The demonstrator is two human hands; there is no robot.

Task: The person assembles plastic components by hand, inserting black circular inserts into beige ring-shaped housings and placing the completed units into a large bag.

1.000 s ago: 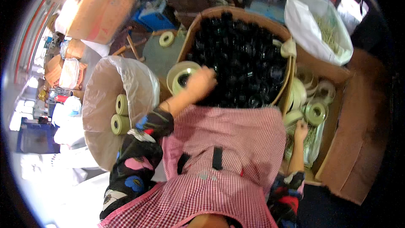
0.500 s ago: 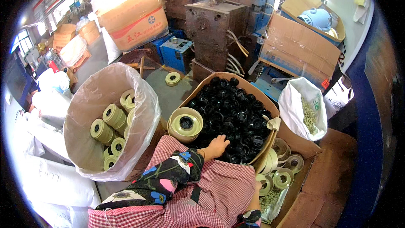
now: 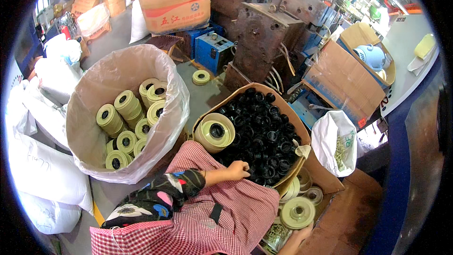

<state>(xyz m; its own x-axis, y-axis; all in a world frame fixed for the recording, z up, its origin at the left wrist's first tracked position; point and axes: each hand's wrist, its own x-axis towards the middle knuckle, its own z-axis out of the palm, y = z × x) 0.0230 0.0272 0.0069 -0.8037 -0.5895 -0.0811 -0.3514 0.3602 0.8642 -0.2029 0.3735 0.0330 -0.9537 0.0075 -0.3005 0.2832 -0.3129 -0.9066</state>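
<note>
Head view: left hand [image 3: 237, 170] at the box rim [image 3: 245, 90], among black caps [image 3: 264, 132].

The scene is brightly and evenly lit, daylight seeming to enter from windows at the far upper left, where the picture burns out to white. Glare sits on the clear plastic bag liner [image 3: 141, 66] and on the white sacks [image 3: 42, 170] at the left. Shadows are soft and short; the black caps [image 3: 264, 132] just beyond the left hand [image 3: 238, 170] fingers swallow detail into near-solid dark. Focus is sharp in the middle. Toward the rim, straight edges bow strongly, detail smears, and a black circular vignette closes the corners.
</note>
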